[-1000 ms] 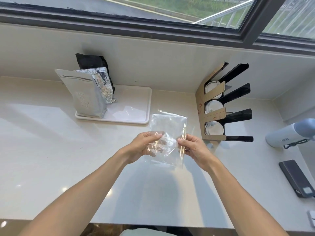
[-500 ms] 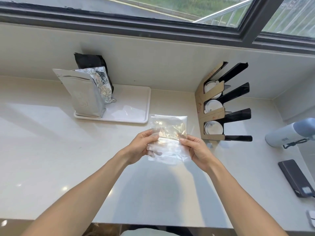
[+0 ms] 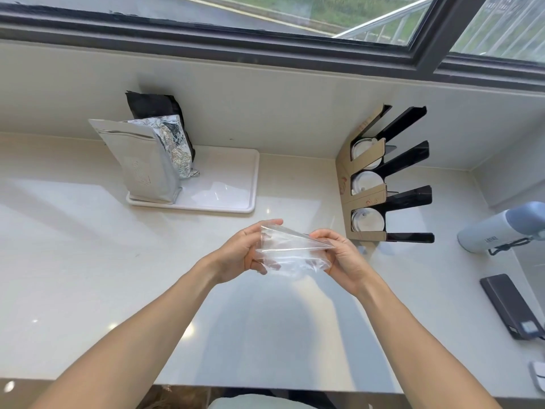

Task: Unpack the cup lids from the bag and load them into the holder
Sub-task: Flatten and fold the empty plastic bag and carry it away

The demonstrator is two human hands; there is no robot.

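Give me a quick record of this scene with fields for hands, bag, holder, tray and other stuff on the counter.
left hand: grips bag's left side
right hand: grips bag's right side
bag: clear, held above counter, looks empty
holder: right, by wall; white lids in three slots
tray: white, holds foil pouches
other: bottle and dark phone, far right
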